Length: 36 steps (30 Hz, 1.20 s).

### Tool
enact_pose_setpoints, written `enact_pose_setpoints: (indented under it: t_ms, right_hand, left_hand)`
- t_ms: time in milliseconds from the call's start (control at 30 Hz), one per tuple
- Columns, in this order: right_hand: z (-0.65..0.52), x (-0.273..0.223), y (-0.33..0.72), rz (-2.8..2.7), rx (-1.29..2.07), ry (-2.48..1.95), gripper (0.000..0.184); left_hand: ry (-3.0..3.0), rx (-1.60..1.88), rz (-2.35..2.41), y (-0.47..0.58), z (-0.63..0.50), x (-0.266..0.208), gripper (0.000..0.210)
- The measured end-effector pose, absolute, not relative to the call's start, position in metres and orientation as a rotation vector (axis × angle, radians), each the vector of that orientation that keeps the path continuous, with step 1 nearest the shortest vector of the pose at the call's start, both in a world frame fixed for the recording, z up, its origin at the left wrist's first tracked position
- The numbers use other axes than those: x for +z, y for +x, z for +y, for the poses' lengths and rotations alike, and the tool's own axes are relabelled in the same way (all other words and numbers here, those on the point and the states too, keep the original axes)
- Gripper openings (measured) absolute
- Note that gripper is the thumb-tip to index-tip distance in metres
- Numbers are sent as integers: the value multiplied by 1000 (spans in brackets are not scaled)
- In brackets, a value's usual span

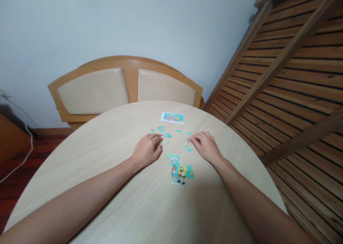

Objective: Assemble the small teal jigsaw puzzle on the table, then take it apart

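A partly joined jigsaw puzzle [179, 170] lies on the table in front of me, showing a yellow square cartoon figure beside a tall pale one. Beyond it, loose teal puzzle pieces [167, 135] are scattered between my hands. My left hand [147, 150] rests at the left side of them, its fingers curled toward the thumb around a small teal piece that is mostly hidden. On the other side, my right hand [205, 145] pinches at a small pinkish puzzle piece [189, 140] at the tabletop, with several teal pieces close by.
A printed picture card [172, 117] lies flat behind the loose pieces on the round wooden table [128, 208]. Past the far table edge stands a padded wooden headboard [131, 79] against the wall. A slatted wooden frame [289, 79] leans at the right. A white cable [30, 144] hangs at left.
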State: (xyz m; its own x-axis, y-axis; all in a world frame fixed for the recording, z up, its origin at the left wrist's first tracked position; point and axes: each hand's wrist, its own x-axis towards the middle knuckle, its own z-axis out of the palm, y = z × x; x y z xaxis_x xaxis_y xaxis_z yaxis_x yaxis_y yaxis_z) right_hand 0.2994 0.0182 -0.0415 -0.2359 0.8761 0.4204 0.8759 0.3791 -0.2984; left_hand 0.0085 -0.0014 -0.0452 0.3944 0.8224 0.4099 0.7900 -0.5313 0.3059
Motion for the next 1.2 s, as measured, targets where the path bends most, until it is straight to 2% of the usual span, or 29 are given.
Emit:
enact_pose_setpoints:
  t_ms: [467,800,1033,1200]
  right_hand:
    - [11,-24,305,-2087,-218,-1626,19]
    - [7,-18,300,-2171,-150,-1643,15]
    - [6,-14,299,-2205,-233,-1607,13]
    - [0,-11,294,-2330,-191,-1598,13]
  left_hand:
    - [2529,785,1582,8,-3,-43,17]
    - [2460,758,1669,-3,6,-29,21]
    - [2289,431,1800,-34,25,-9,24]
    - [2253,374,1670,-42,31,-7,24]
